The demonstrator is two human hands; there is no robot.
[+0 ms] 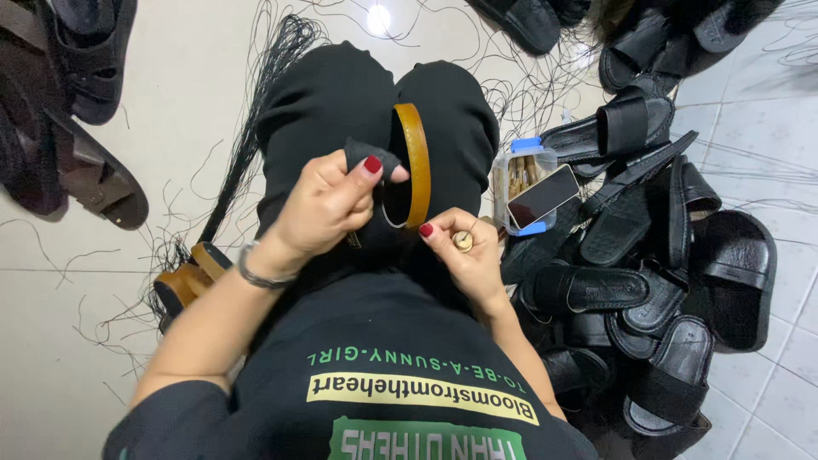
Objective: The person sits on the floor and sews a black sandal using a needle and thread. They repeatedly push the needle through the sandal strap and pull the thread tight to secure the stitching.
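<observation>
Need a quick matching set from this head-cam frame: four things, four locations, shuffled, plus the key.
Things:
1. tan leather sandal sole
2. small clear plastic box with blue lid
3. pile of black slide sandals
4. bundle of black thread

Places:
A. on the floor, at the person's right
B. held on edge over the lap, by the left hand
C. on the floor, left of the knees
D. beside the right knee, a dark phone on it

Pairs: 1-B, 2-D, 3-A, 4-C

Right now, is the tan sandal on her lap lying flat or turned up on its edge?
On edge. The tan sandal shows its thin side rim as a curved band, held by the left hand; the right hand rests below it.
</observation>
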